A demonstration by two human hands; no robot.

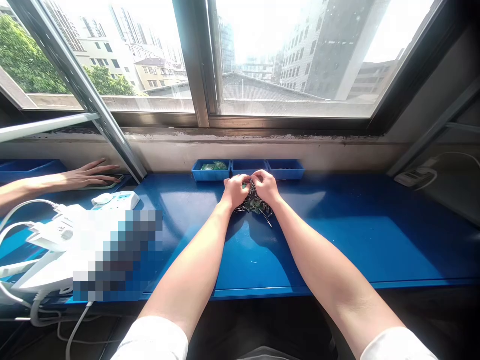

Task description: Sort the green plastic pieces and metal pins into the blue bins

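Observation:
A loose pile of thin metal screws or pins mixed with small green pieces (255, 205) lies on the blue tabletop (337, 240). At its left edge is my left hand (236, 192), fingers curled and pinched together. My right hand (267, 187) meets it from the other side, its fingertips also closed, nearly touching those of the left. Whatever is between the fingers is too small to make out. Just behind stand three joined blue bins. Green boards fill part of the left bin (210, 175); the right bin (287, 173) contains small dark items, and my hands partly cover the middle bin (245, 165).
Another person's hand (88, 176) rests flat over a phone-like device at the left. White power strips (123, 201) with plugs and cables crowd the left side, beside a blurred patch. A metal rack post (116, 135) rises there. A white device (408, 176) sits far right.

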